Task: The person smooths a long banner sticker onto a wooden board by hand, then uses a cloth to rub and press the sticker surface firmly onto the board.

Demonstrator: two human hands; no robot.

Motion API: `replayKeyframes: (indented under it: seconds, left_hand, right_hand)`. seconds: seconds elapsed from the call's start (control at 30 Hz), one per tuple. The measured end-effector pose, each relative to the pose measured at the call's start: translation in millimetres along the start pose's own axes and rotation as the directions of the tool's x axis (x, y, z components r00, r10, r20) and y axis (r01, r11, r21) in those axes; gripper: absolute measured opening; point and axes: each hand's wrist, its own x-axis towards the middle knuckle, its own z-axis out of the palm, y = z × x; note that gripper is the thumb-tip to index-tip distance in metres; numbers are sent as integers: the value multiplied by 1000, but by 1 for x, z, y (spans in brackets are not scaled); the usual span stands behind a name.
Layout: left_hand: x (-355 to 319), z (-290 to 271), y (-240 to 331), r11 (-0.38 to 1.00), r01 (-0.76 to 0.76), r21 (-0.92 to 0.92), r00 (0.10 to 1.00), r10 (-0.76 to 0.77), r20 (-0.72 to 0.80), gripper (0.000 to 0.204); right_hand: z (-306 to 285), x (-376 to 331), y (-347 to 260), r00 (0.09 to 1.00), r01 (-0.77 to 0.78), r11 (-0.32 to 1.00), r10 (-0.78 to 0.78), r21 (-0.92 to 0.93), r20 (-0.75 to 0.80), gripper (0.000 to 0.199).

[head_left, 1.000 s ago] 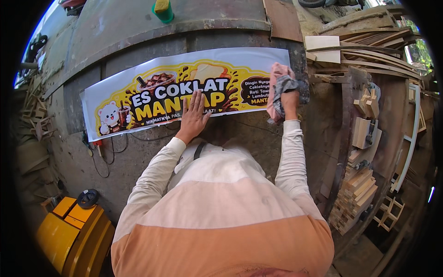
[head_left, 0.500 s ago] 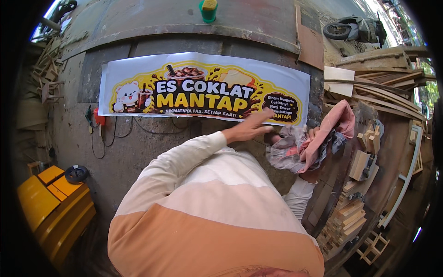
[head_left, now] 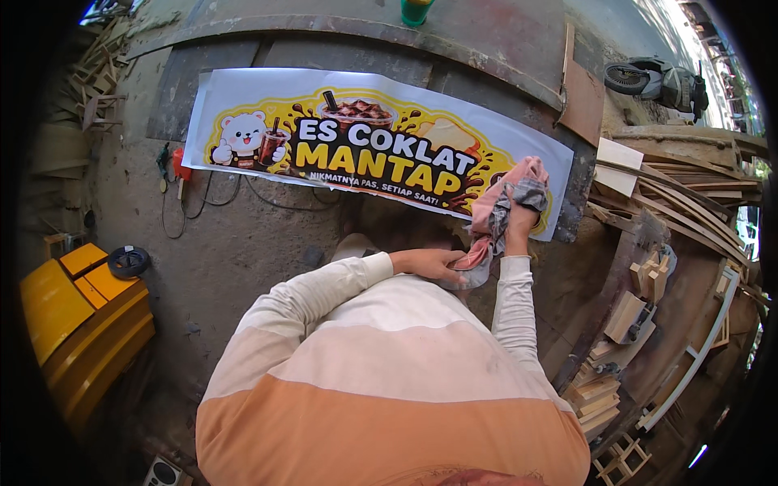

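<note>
- Against the rough grey wall (head_left: 267,243), seen from the head camera, a long glossy banner (head_left: 243,89) lies flat, white-edged, with a yellow and brown drink picture and a cartoon bear; its right end sits just beside leaning wooden boards (head_left: 673,194).
- Right hand (head_left: 519,223) has its grip closed around a crumpled pink and grey rag (head_left: 506,198), pressed on the banner's lower right corner.
- Left hand (head_left: 429,263) reaches across the chest, fingers curled loosely on the rag's hanging lower end, below the banner's bottom edge.
- Open wall remains under the banner's left and middle parts, crossed only by thin dangling cables (head_left: 203,198).
- Wood offcuts and stacked blocks (head_left: 600,397) crowd the right side, leaving little room there.
- Yellow box-shaped cases (head_left: 81,324) stand at the left, a black coil (head_left: 128,261) resting on top.
- A parked motorbike (head_left: 656,81) shows at upper right.
</note>
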Motion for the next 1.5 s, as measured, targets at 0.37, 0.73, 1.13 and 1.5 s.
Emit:
replayKeyframes:
  seconds: [0.37, 0.73, 1.13, 1.5]
  left_hand:
    - [-66, -42, 2, 910, 118, 397, 838, 123, -531, 42]
    - [-65, -72, -39, 617, 264, 742, 825, 254, -505, 25]
    - [-66, -81, -33, 495, 237, 836, 870, 275, -410, 28]
    - [-67, -90, -36, 448, 198, 872, 872, 327, -366, 47]
  right_hand:
    - [133, 24, -65, 990, -81, 935, 115, -346, 78, 84]
    - [98, -1, -77, 997, 75, 997, -75, -5, -34, 98]
    - [149, 24, -102, 997, 56, 994, -61, -97, -53, 92]
    - [187, 35, -71, 972, -233, 972, 232, 33, 40, 87]
